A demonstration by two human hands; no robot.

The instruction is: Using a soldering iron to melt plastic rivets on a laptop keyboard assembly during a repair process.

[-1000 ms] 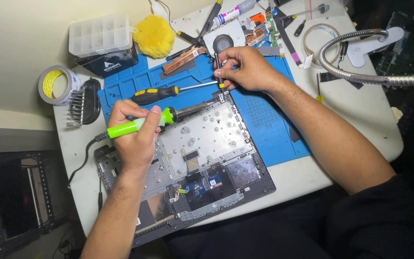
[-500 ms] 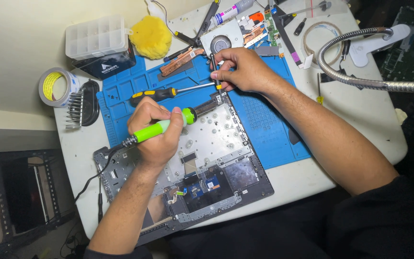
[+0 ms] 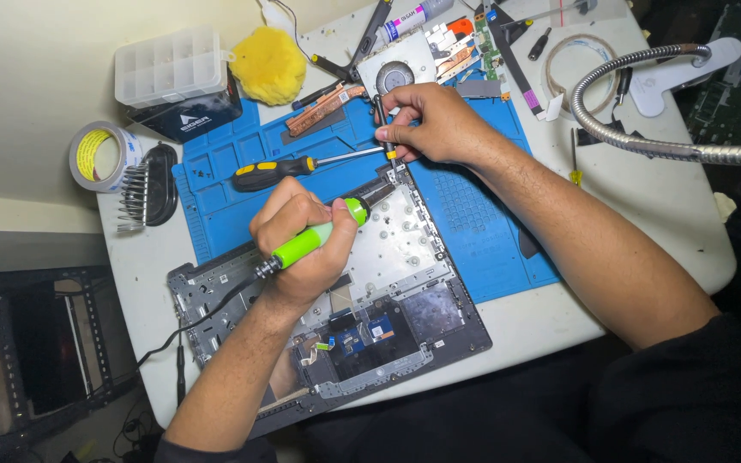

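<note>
Left hand (image 3: 302,236) is closed round the green-handled soldering iron (image 3: 310,243), tip over the opened laptop base (image 3: 388,257) at the counter's near centre. Right hand (image 3: 435,124) pinches a small tool at the base's far edge. Iron judged light, rigid, corded; hold the insulated handle only.

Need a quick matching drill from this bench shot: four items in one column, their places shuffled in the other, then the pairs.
Things:
1. green-handled corded soldering iron
2. black-and-yellow-handled screwdriver
3. fluffy yellow sponge ball
4. roll of pale tape with yellow core

Places:
A. lying free on the blue silicone work mat
B. gripped in the left hand, tip toward the opened grey laptop chassis
C. on the white table, at its left edge beside a black bit holder
D. at the back of the table, next to a clear plastic compartment box

Pairs: 1-B, 2-A, 3-D, 4-C
</note>
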